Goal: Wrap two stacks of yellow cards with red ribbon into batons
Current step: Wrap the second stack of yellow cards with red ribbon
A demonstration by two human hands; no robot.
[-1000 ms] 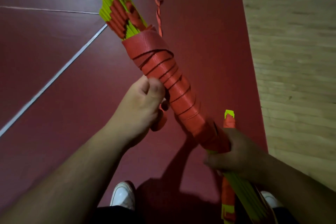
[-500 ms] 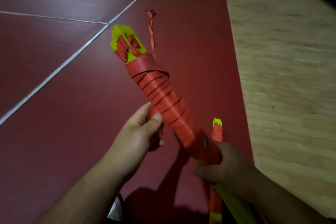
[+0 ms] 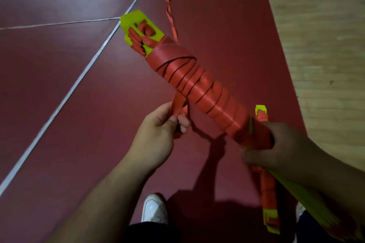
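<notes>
Your left hand (image 3: 158, 134) pinches the soft, slack ribbon (image 3: 176, 102) while your right hand (image 3: 276, 148) grips the stiff, light baton (image 3: 199, 85) near its lower end, so pull gently.

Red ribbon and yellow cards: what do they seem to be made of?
Red ribbon: likely woven fabric or coated webbing; a fine grain and soft sheen show on the flat turns. Yellow cards: stiff thin sheets, matt neon finish, clean cut slots; plastic or heavy card, cannot tell which.
</notes>
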